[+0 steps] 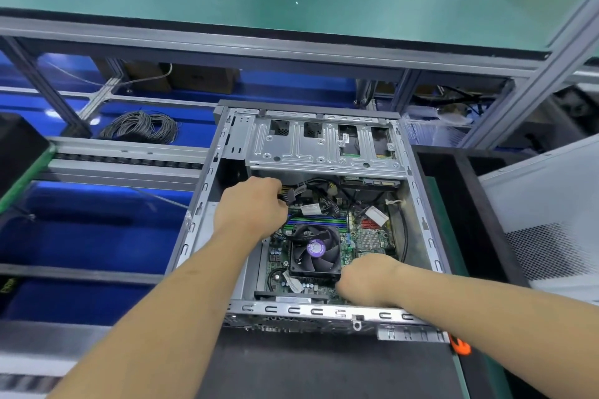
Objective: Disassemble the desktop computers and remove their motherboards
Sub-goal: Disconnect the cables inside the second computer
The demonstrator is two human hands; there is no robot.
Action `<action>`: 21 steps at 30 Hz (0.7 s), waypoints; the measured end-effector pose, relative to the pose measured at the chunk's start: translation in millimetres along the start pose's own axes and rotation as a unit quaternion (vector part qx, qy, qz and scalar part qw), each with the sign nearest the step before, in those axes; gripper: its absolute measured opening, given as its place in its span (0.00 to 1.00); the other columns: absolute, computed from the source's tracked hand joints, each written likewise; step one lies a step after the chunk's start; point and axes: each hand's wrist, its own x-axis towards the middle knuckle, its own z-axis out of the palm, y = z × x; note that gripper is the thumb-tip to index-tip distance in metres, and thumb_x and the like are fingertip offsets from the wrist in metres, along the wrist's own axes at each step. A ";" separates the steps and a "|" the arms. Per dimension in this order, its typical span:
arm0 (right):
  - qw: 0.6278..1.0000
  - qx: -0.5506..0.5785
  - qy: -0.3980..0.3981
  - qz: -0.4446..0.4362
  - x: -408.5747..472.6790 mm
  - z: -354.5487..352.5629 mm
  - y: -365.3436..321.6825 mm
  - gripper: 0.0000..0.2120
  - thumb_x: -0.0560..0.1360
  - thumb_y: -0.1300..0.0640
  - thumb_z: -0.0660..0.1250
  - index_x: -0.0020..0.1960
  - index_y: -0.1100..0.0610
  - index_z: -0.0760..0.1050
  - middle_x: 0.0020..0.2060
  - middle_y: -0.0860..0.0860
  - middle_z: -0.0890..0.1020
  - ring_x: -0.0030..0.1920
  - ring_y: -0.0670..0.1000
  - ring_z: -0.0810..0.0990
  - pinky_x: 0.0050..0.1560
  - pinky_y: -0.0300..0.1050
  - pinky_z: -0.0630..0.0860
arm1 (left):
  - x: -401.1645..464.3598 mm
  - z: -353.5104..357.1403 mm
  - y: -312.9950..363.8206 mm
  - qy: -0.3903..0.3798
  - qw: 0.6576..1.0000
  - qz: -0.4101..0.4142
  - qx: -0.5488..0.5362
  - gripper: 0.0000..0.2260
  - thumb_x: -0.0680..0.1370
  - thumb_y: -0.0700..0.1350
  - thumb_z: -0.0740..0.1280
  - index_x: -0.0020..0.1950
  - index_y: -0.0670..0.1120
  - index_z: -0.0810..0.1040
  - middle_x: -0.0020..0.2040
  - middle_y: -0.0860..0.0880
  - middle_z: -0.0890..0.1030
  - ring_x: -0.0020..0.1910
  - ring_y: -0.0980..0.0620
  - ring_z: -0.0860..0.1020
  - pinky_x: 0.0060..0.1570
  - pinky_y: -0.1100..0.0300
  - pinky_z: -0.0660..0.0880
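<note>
Both hands work inside the case (207,191): your left hand (251,207) grips the power connector (288,195); right hand (366,278) grip unclear. Motherboard (369,240) likely stiff, fragile; lift by edges.

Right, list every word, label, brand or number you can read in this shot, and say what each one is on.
No text can be read here.
Purple round sticker on the CPU fan: print too small and blurred.
White labels on the cables: blurred.
White tag by the red connector: blurred.
White sticker on the motherboard: unreadable.
Drive cage label: unreadable.
</note>
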 end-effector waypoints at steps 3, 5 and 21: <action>0.999 -0.038 -0.008 -0.008 2.6 0.9 -1.8 0.14 0.82 0.65 0.53 0.57 0.64 0.77 0.50 0.61 0.81 0.49 0.62 0.80 0.45 0.53 0.76 | -0.2 -1.1 0.6 -0.008 1.000 0.001 -0.003 0.04 0.73 0.47 0.61 0.41 0.49 0.73 0.33 0.51 0.75 0.30 0.49 0.73 0.30 0.59 0.64; 0.998 -0.059 -0.015 -0.019 3.9 1.5 -2.3 0.14 0.82 0.64 0.53 0.57 0.64 0.77 0.50 0.61 0.81 0.50 0.61 0.80 0.45 0.52 0.75 | -0.4 -1.9 0.7 -0.011 1.000 0.001 -0.004 0.04 0.73 0.47 0.61 0.41 0.49 0.74 0.34 0.51 0.75 0.31 0.48 0.73 0.31 0.59 0.65; 0.996 -0.078 0.006 -0.053 12.9 5.9 -4.3 0.11 0.80 0.66 0.56 0.50 0.66 0.77 0.45 0.63 0.81 0.46 0.63 0.81 0.39 0.52 0.74 | -2.3 -4.5 2.8 -0.015 1.000 0.014 -0.001 0.05 0.75 0.47 0.61 0.44 0.49 0.74 0.36 0.51 0.76 0.33 0.47 0.74 0.33 0.57 0.68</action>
